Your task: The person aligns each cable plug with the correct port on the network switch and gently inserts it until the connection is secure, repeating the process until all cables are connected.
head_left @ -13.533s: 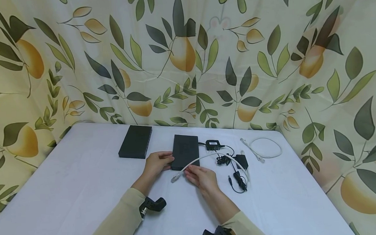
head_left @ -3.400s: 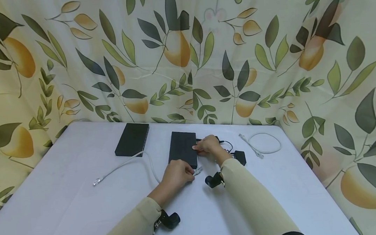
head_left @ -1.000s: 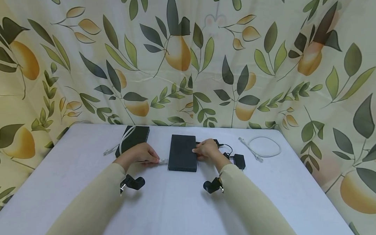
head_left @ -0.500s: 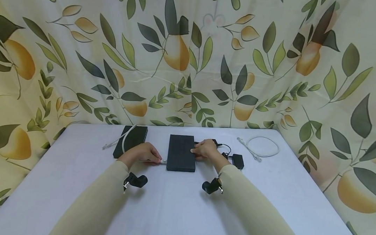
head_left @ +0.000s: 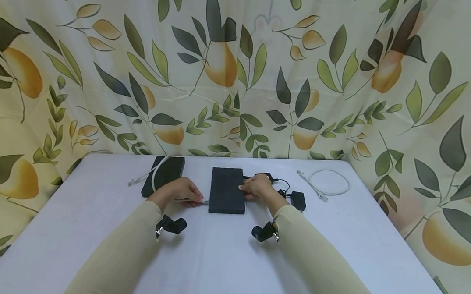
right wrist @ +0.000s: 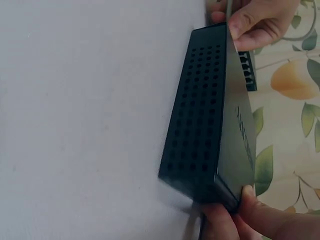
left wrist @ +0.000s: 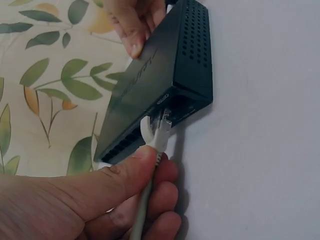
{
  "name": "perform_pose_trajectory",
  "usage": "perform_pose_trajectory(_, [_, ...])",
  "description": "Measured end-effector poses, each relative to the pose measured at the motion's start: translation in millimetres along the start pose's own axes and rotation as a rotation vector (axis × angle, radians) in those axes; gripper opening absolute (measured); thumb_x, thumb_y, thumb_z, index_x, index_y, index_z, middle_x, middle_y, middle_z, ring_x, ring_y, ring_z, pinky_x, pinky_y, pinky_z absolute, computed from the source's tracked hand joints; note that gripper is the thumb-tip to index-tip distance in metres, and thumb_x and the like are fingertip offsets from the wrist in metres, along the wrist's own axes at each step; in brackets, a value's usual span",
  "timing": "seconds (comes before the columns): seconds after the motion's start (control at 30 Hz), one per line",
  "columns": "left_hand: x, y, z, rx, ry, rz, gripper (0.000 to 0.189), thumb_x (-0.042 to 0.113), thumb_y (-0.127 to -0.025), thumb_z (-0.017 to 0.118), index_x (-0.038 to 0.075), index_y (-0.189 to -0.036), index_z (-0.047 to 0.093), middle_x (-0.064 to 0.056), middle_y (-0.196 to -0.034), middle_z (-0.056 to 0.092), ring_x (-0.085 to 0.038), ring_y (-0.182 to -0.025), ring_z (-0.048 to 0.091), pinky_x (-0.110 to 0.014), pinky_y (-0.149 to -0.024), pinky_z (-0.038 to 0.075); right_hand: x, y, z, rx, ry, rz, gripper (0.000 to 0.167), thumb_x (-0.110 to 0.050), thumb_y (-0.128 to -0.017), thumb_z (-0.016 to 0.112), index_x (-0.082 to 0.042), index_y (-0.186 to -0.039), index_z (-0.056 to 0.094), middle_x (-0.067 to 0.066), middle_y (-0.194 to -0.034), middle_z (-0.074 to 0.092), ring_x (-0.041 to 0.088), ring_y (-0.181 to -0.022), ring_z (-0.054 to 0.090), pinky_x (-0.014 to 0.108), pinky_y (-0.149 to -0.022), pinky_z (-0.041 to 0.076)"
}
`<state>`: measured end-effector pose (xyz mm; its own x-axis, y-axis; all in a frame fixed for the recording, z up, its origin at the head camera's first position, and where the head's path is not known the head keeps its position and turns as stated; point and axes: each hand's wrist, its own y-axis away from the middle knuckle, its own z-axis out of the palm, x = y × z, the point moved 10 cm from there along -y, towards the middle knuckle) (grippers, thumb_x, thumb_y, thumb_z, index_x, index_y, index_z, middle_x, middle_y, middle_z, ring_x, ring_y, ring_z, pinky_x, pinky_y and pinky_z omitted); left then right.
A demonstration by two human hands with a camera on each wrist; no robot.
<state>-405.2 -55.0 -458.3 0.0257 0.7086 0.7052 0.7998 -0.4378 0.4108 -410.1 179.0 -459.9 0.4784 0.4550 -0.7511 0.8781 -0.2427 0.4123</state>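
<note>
A black network switch [head_left: 226, 191] with a perforated end lies on the white table. My left hand [head_left: 182, 195] pinches a white network cable [left wrist: 142, 207] just behind its clear plug [left wrist: 161, 131]. In the left wrist view the plug's tip is right at the end port in the switch's row of ports, with the white latch cover standing to one side. My right hand [head_left: 258, 187] grips the opposite side of the switch, thumb on top and fingers below the edge. The cable's other end loops over a second black box [head_left: 171, 169] at the left.
A black power adapter [head_left: 299, 201] and bundled black cord [head_left: 282, 193] lie just right of my right hand. Farther right is a coiled white network cable [head_left: 332, 193]. A patterned curtain [head_left: 233, 99] hangs behind the table's back edge.
My left hand has brought the cable from the switch's front round to its left side, then slightly right, so the plug meets the switch. The right hand keeps its grip there.
</note>
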Motion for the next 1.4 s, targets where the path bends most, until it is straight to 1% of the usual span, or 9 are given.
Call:
perform_pose_trajectory(0.13, [0.2, 0.7, 2.9, 0.019, 0.031, -0.006, 0.011, 0.008, -0.089, 0.072, 0.001, -0.097, 0.077, -0.002, -0.079, 0.072, -0.010, -0.067, 0.061, -0.022, -0.066, 0.057, 0, -1.7, 1, 0.005, 0.022, -0.003, 0.027, -0.012, -0.086, 0.077, -0.003, -0.110, 0.070, 0.011, -0.096, 0.065, 0.010, -0.058, 0.059, 0.016, -0.048, 0.049])
perform_pose_trajectory(0.23, [-0.5, 2.1, 2.4, 0.051, 0.031, -0.009, 0.011, 0.007, -0.089, 0.072, 0.000, -0.096, 0.077, -0.001, -0.077, 0.072, -0.009, -0.066, 0.060, -0.022, -0.065, 0.057, -1, -2.5, 3, -0.005, 0.015, -0.015, 0.027, -0.012, -0.087, 0.076, -0.003, -0.112, 0.070, 0.011, -0.095, 0.066, 0.010, -0.058, 0.058, 0.016, -0.048, 0.049])
perform_pose_trajectory(0.43, [-0.5, 5.3, 3.9, 0.069, 0.029, 0.000, 0.012, 0.008, -0.089, 0.072, -0.001, -0.097, 0.076, -0.004, -0.079, 0.073, -0.009, -0.066, 0.061, -0.023, -0.065, 0.057, 1, -2.8, 5, -0.013, -0.010, -0.014, 0.030, -0.010, -0.086, 0.076, -0.003, -0.114, 0.070, 0.013, -0.098, 0.067, 0.011, -0.060, 0.060, 0.016, -0.050, 0.051])
perform_pose_trajectory(0.63, [-2.1, 5.1, 4.7, 0.072, 0.030, -0.002, 0.013, 0.009, -0.089, 0.072, 0.000, -0.098, 0.077, -0.002, -0.078, 0.072, -0.009, -0.067, 0.061, -0.022, -0.066, 0.057, 1, -0.2, 4, -0.025, -0.046, -0.019, 0.029, -0.009, -0.086, 0.075, -0.002, -0.114, 0.070, 0.015, -0.104, 0.068, 0.012, -0.064, 0.061, 0.017, -0.051, 0.052])
perform_pose_trajectory(0.9, [-6.4, 4.3, -0.3, 0.094, -0.001, -0.019, 0.012, 0.011, -0.090, 0.071, 0.003, -0.097, 0.077, -0.001, -0.078, 0.072, -0.010, -0.068, 0.061, -0.022, -0.066, 0.056, 3, 1.3, 8, -0.044, -0.107, -0.013, 0.029, -0.006, -0.087, 0.074, 0.000, -0.114, 0.069, 0.018, -0.111, 0.067, 0.013, -0.067, 0.062, 0.019, -0.055, 0.056])
perform_pose_trajectory(1.07, [-8.0, 6.0, -1.7, 0.112, -0.004, -0.013, 0.012, 0.012, -0.090, 0.072, 0.004, -0.096, 0.077, 0.000, -0.078, 0.072, -0.009, -0.068, 0.062, -0.022, -0.066, 0.056, 2, 2.0, 9, -0.037, -0.098, -0.025, 0.029, -0.006, -0.087, 0.074, 0.000, -0.115, 0.069, 0.019, -0.113, 0.068, 0.013, -0.068, 0.063, 0.019, -0.056, 0.056])
perform_pose_trajectory(1.23, [-5.9, 7.2, -3.9, 0.163, -0.034, 0.015, 0.011, 0.012, -0.089, 0.073, 0.004, -0.094, 0.078, 0.000, -0.075, 0.072, -0.008, -0.065, 0.062, -0.021, -0.063, 0.055, 2, 1.0, 10, -0.029, -0.074, -0.034, 0.030, -0.007, -0.087, 0.075, 0.000, -0.115, 0.069, 0.019, -0.115, 0.067, 0.014, -0.071, 0.063, 0.019, -0.056, 0.056])
perform_pose_trajectory(1.33, [-3.1, 9.0, -6.1, 0.212, -0.082, 0.028, 0.009, 0.014, -0.087, 0.075, 0.006, -0.090, 0.079, 0.001, -0.073, 0.072, -0.008, -0.065, 0.060, -0.019, -0.060, 0.052, 3, 0.4, 10, -0.025, -0.063, -0.037, 0.030, -0.007, -0.087, 0.074, 0.000, -0.116, 0.069, 0.020, -0.115, 0.067, 0.015, -0.072, 0.064, 0.019, -0.057, 0.056])
perform_pose_trajectory(1.4, [-1.3, 11.1, -7.2, 0.243, -0.106, 0.024, 0.007, 0.015, -0.086, 0.076, 0.008, -0.088, 0.079, 0.002, -0.072, 0.072, -0.008, -0.065, 0.060, -0.019, -0.060, 0.048, 3, 0.3, 9, -0.024, -0.064, -0.034, 0.030, -0.008, -0.087, 0.074, 0.000, -0.116, 0.069, 0.019, -0.115, 0.067, 0.015, -0.073, 0.064, 0.019, -0.057, 0.056])
